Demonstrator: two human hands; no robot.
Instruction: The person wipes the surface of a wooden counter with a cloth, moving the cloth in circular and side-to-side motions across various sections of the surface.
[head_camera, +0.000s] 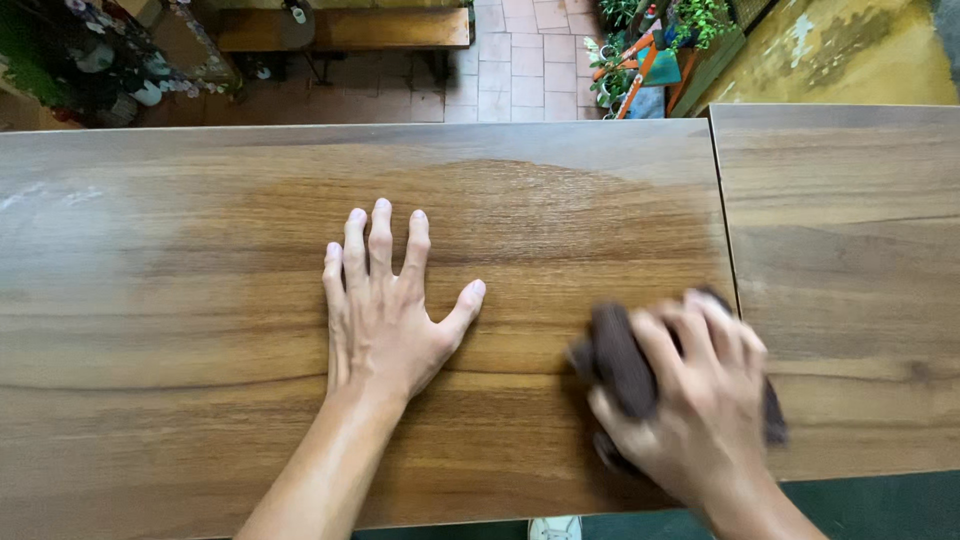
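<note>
My left hand (385, 305) lies flat on the wooden tabletop (200, 300), fingers spread, palm down, holding nothing. My right hand (695, 395) is closed on a dark brown cloth (615, 360) and presses it onto the wood near the tabletop's right edge; hand and cloth are blurred by motion. A darker, damp-looking patch (520, 220) spreads over the middle of the board, around and beyond my left hand.
A second wooden tabletop (850, 260) butts against the right side with a thin seam between. Beyond the far edge are a tiled floor (520, 70), a wooden bench (345, 28), potted plants (640, 45) and a yellowish wall.
</note>
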